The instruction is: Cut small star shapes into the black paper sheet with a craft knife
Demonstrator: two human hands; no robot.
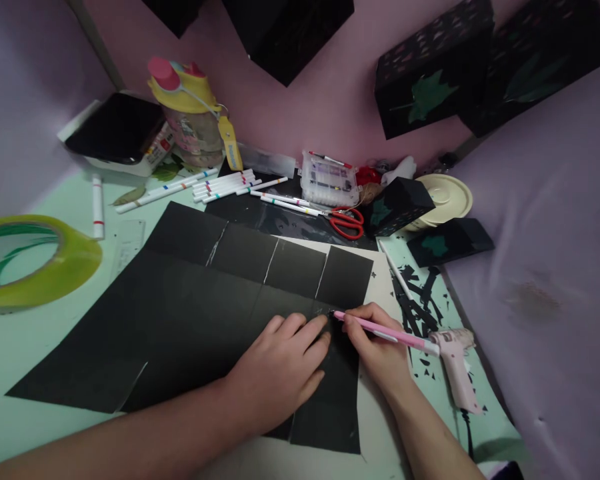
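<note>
A large sheet of black card (195, 300) with slit and creased flaps lies in front of me, partly over a pale board (385, 293). My left hand (285, 367) rests flat on the card, fingers spread towards the right. My right hand (380, 340) grips a slim pink pen-shaped tool (380, 328) like a pencil. Its dark tip touches the card just beyond my left fingertips, near small pale marks. Whether the tip is a blade or a nib is too small to tell.
Right of the board are black paper scraps (420, 300) and a pink glue gun (457, 373). Red-handled scissors (347, 223), several white markers (225, 187), a clear case (329, 180) and a bottle (193, 127) stand behind. A tape roll (80, 257) is left; black boxes (430, 73) hang above.
</note>
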